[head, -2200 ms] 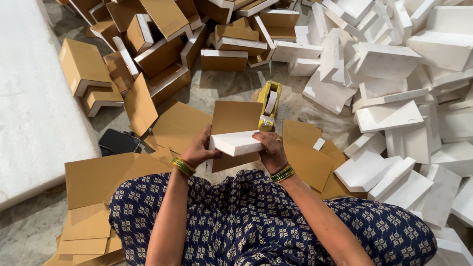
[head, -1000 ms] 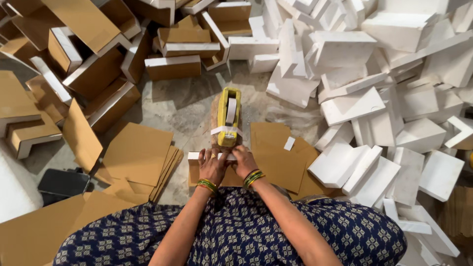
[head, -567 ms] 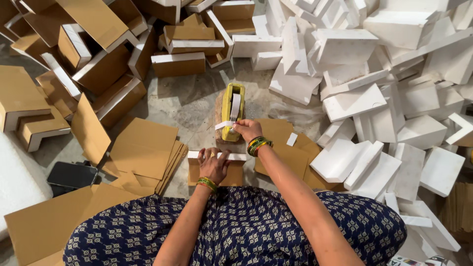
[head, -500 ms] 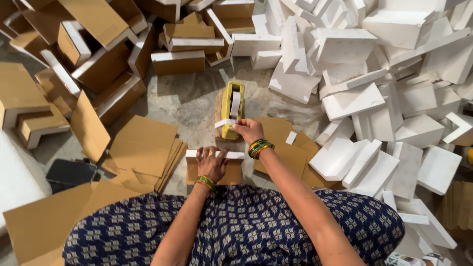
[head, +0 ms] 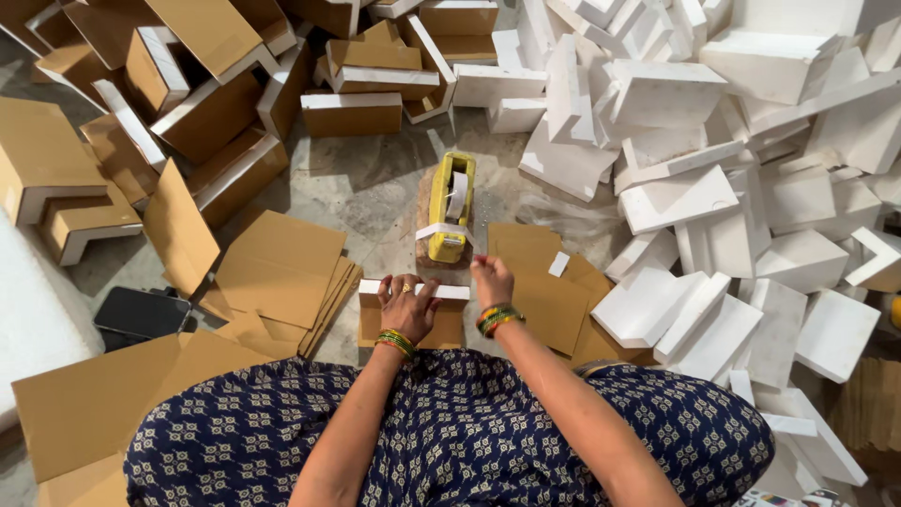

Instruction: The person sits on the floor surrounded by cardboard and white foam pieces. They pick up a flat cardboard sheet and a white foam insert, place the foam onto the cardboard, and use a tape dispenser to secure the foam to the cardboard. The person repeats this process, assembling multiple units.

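A small block of white foam backed with brown cardboard [head: 449, 312] rests on the floor in front of my knees. My left hand [head: 406, 306] presses flat on its top edge, fingers spread. My right hand [head: 490, 279] hovers just right of the block with its fingertips pinched together; whether a piece of tape is between them I cannot tell. A yellow tape dispenser [head: 450, 207] stands directly beyond the block, with a white tape end sticking out across its front.
Flat brown cardboard sheets [head: 282, 263] lie left, more under my right arm [head: 540, 291]. Finished cardboard-covered foam corners [head: 206, 103] pile up at the far left. Bare white foam pieces [head: 713, 188] heap up at right. A dark phone [head: 141, 312] lies at left.
I set the block down in front of the dispenser. My right hand reached to the dispenser's tape end, then drew back toward the block. My left hand stayed pressing on the block.
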